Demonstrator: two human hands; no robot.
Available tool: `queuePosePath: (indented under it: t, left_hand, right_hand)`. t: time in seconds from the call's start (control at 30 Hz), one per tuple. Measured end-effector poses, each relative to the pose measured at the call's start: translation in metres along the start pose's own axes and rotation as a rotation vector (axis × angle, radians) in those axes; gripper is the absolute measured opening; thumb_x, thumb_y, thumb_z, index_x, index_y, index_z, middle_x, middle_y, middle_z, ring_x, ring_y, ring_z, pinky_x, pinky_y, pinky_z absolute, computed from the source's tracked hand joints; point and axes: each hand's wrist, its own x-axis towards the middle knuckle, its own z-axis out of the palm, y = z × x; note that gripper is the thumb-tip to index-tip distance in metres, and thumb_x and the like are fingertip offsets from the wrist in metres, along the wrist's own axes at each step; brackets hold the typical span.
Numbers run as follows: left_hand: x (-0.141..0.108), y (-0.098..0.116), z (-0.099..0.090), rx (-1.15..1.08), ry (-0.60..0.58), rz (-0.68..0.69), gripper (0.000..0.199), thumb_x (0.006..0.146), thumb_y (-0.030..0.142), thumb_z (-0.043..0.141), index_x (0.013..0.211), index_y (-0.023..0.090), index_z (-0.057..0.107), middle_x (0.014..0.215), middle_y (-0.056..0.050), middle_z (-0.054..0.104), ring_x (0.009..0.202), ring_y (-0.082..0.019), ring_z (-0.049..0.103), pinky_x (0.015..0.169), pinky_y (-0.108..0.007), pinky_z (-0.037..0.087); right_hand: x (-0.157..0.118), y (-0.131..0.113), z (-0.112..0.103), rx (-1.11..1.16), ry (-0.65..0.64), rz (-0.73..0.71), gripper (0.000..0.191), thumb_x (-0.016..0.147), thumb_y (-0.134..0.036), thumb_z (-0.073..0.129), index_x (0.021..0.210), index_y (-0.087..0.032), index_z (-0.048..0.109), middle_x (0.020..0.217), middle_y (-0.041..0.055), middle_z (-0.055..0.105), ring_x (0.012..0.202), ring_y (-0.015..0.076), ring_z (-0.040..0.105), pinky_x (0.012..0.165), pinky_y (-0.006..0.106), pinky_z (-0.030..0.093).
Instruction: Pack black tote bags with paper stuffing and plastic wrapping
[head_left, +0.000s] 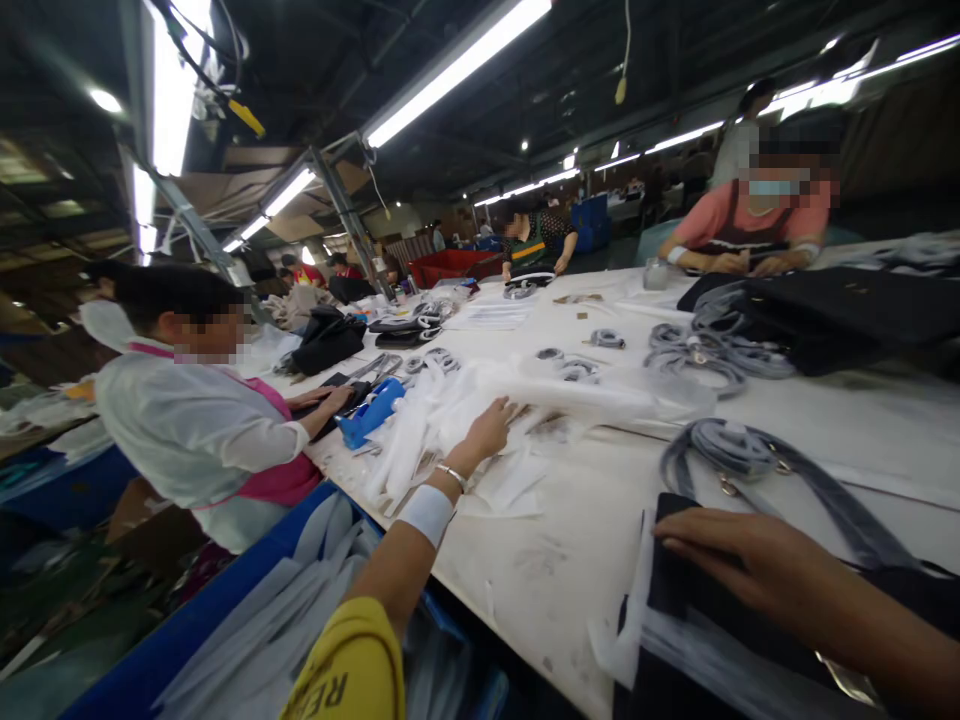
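Note:
My left hand [487, 432] reaches out over the pile of thin white sheets [427, 425] on the table. Its fingers are bent and closed at the near edge of a long, crumpled white sheet [592, 392], which stretches away to the right. My right hand [739, 555] lies flat, fingers stretched out, on a black bag [690, 610] at the table's near right. Clear or whitish wrapping [637, 610] shows along the bag's left edge and across its front. A grey strap [832, 500] with metal clips lies coiled just behind the bag.
The white table [555, 560] bears several coiled grey straps [694, 355] and a black bag stack [847, 310]. A blue tape dispenser [371, 412] stands left of the sheets. Below the edge is a blue bin [225, 600] with pale pieces. Co-workers sit left, far and right.

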Motion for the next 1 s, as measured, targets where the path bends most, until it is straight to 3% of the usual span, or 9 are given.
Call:
queuePosePath:
  t: [0.1, 0.2, 0.33, 0.43, 0.57, 0.63, 0.83, 1.0]
  left_hand:
    - [0.005, 0.005, -0.007, 0.059, 0.028, -0.002, 0.037, 0.088, 0.014, 0.054, 0.122, 0.019, 0.067, 0.137, -0.011, 0.060, 0.127, -0.028, 0.054, 0.111, -0.040, 0.040]
    - [0.001, 0.022, 0.003, 0.088, -0.004, 0.038, 0.026, 0.093, 0.024, 0.053, 0.107, 0.022, 0.074, 0.111, -0.007, 0.073, 0.104, -0.024, 0.066, 0.098, -0.035, 0.049]
    - [-0.011, 0.034, 0.022, 0.105, -0.132, 0.098, 0.019, 0.092, 0.033, 0.059, 0.098, 0.024, 0.075, 0.096, -0.001, 0.077, 0.089, -0.019, 0.069, 0.086, -0.026, 0.051]
    - [-0.021, 0.026, 0.026, 0.158, -0.182, 0.070, 0.019, 0.091, 0.030, 0.063, 0.105, 0.022, 0.073, 0.108, -0.003, 0.075, 0.099, -0.020, 0.068, 0.093, -0.029, 0.050]
    - [-0.022, 0.010, 0.024, 0.269, -0.188, -0.030, 0.030, 0.094, 0.028, 0.061, 0.122, 0.018, 0.062, 0.137, -0.010, 0.057, 0.117, -0.024, 0.059, 0.103, -0.046, 0.047]
    - [-0.015, 0.008, 0.024, 0.325, -0.194, -0.092, 0.030, 0.095, 0.032, 0.060, 0.121, 0.018, 0.061, 0.136, -0.011, 0.056, 0.118, -0.025, 0.058, 0.101, -0.050, 0.048]
    - [0.016, 0.014, 0.028, 0.444, -0.168, -0.303, 0.030, 0.095, 0.036, 0.060, 0.117, 0.016, 0.061, 0.120, -0.009, 0.063, 0.106, -0.023, 0.063, 0.092, -0.046, 0.053]
    - [0.031, 0.020, 0.034, 0.432, -0.109, -0.348, 0.030, 0.095, 0.038, 0.058, 0.116, 0.016, 0.062, 0.119, -0.009, 0.063, 0.106, -0.023, 0.062, 0.092, -0.045, 0.053]
  right_hand:
    - [0.007, 0.003, 0.005, 0.100, -0.081, 0.023, 0.032, 0.098, -0.046, 0.048, 0.108, -0.032, 0.074, 0.106, 0.0029, 0.074, 0.096, 0.0247, 0.070, 0.085, 0.035, 0.057]
    - [0.006, 0.011, 0.016, 0.199, -0.003, 0.105, 0.033, 0.096, -0.050, 0.050, 0.105, -0.030, 0.075, 0.109, 0.0040, 0.074, 0.101, 0.0273, 0.068, 0.090, 0.038, 0.055]
    - [-0.001, 0.021, 0.036, 0.283, 0.113, 0.216, 0.035, 0.094, -0.051, 0.052, 0.105, -0.028, 0.076, 0.111, 0.0041, 0.074, 0.105, 0.0284, 0.068, 0.095, 0.041, 0.053]
    - [-0.006, 0.024, 0.046, 0.314, 0.111, 0.184, 0.031, 0.095, -0.047, 0.051, 0.105, -0.029, 0.075, 0.112, 0.0032, 0.073, 0.105, 0.0265, 0.067, 0.094, 0.039, 0.053]
    - [-0.007, 0.023, 0.047, 0.335, 0.098, 0.129, 0.029, 0.097, -0.043, 0.050, 0.104, -0.028, 0.073, 0.110, 0.0037, 0.072, 0.103, 0.0250, 0.066, 0.093, 0.037, 0.052]
    - [-0.006, 0.022, 0.046, 0.343, 0.096, 0.113, 0.029, 0.097, -0.042, 0.049, 0.104, -0.027, 0.073, 0.108, 0.0045, 0.072, 0.102, 0.0251, 0.066, 0.091, 0.036, 0.052]
    - [-0.007, 0.020, 0.043, 0.366, 0.086, 0.082, 0.028, 0.099, -0.039, 0.048, 0.104, -0.027, 0.072, 0.106, 0.0053, 0.071, 0.100, 0.0244, 0.066, 0.089, 0.036, 0.051]
    - [-0.007, 0.019, 0.044, 0.359, 0.088, 0.062, 0.027, 0.100, -0.037, 0.046, 0.103, -0.026, 0.071, 0.103, 0.0050, 0.071, 0.097, 0.0229, 0.066, 0.087, 0.034, 0.051]
